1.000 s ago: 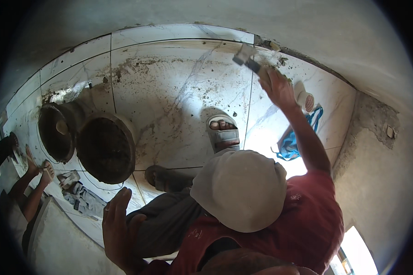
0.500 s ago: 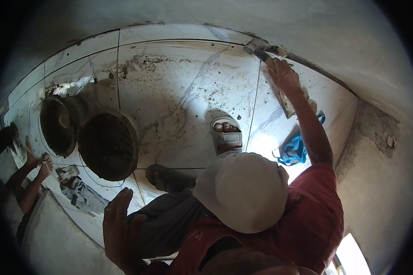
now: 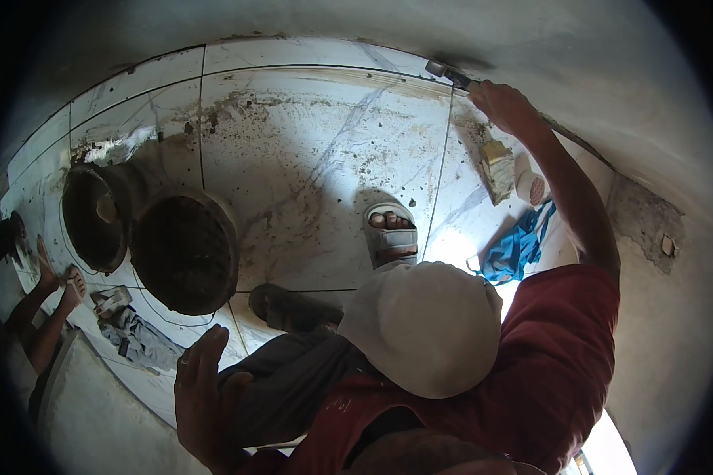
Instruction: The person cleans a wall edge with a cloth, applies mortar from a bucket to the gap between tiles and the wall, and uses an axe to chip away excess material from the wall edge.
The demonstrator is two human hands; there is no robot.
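My right hand (image 3: 505, 107) is closed round the dark handle of a short hammer-like tool (image 3: 439, 70). Its grey metal head is at the base of the wall, by the far edge of the floor tiles; whether it touches the wall I cannot tell. Below my right forearm lie a rough yellowish block (image 3: 497, 172) and a white round thing (image 3: 532, 187) with a reddish end. My left hand (image 3: 201, 388) is raised at the lower left beside my dark trousers, fingers extended and holding nothing visible. A pale cap-like dome (image 3: 424, 328) covers the lower middle.
Two dark buckets (image 3: 186, 252) stand at the left on dirt-speckled marble-look tiles (image 3: 325, 119). Blue cloth (image 3: 519, 245) lies at the right. Beyond the buckets are a grey cloth (image 3: 146, 340) and another person's feet (image 3: 73, 285). Plastered walls (image 3: 531, 32) border the floor.
My right arm has swung outward to the right, and the tool's head has shifted slightly up and left. The yellowish block and white round thing show more fully. My left hand stays nearly still.
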